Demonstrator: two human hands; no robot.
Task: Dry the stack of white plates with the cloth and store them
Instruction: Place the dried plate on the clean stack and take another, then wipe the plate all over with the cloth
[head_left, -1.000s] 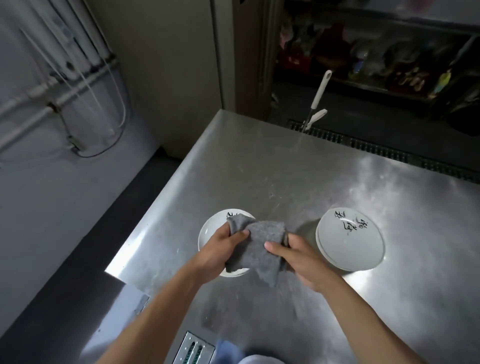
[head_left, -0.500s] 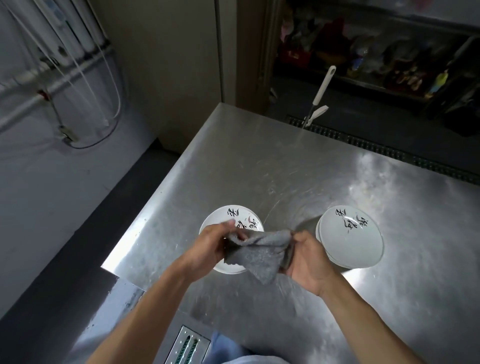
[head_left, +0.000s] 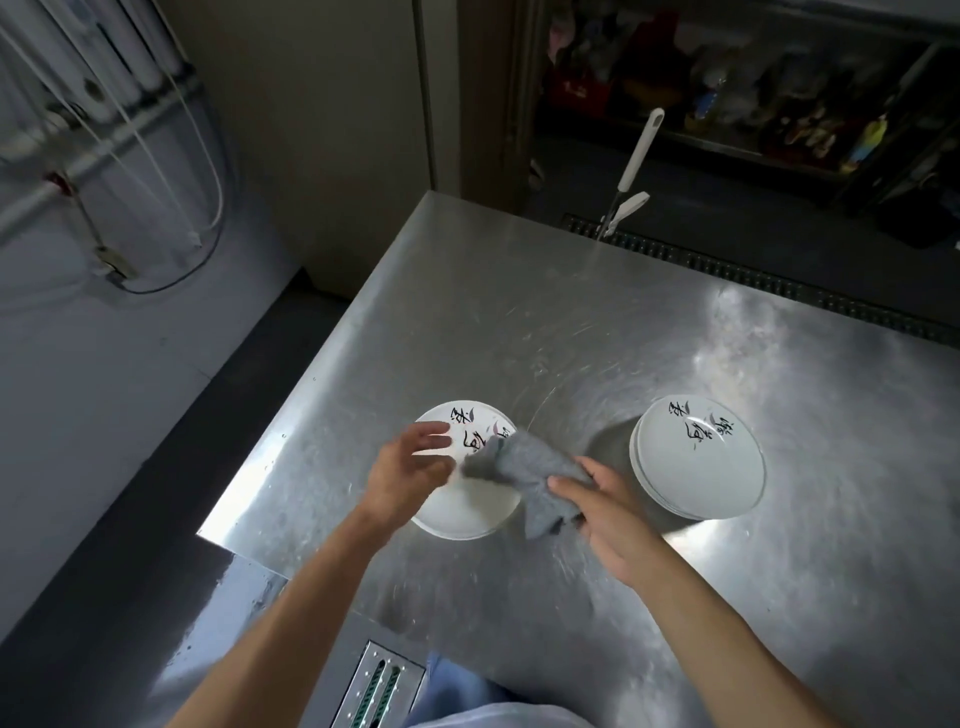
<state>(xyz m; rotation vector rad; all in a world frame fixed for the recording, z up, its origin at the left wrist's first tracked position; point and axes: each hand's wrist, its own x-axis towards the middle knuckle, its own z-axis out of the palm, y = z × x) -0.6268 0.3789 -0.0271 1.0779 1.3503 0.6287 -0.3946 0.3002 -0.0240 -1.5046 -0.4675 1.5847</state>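
Note:
A white plate with black brush lettering (head_left: 467, 512) lies on the steel table (head_left: 519, 332) near its left front corner. A stack of matching white plates (head_left: 698, 457) stands to the right. My right hand (head_left: 605, 499) grips a crumpled grey cloth (head_left: 524, 467) between the two, its end reaching over the left plate's rim. My left hand (head_left: 410, 467) hovers over the left plate with fingers spread, holding nothing.
A white-handled tool (head_left: 636, 161) leans at the table's far edge beside a floor drain grate (head_left: 779, 280). Cluttered dark shelves (head_left: 753, 104) stand behind. Pipes and cables (head_left: 104, 119) run along the left wall. The table's left edge drops to a dark floor.
My left hand has let go of the cloth and opened over the left plate. The right hand alone now holds the cloth, shifted slightly right.

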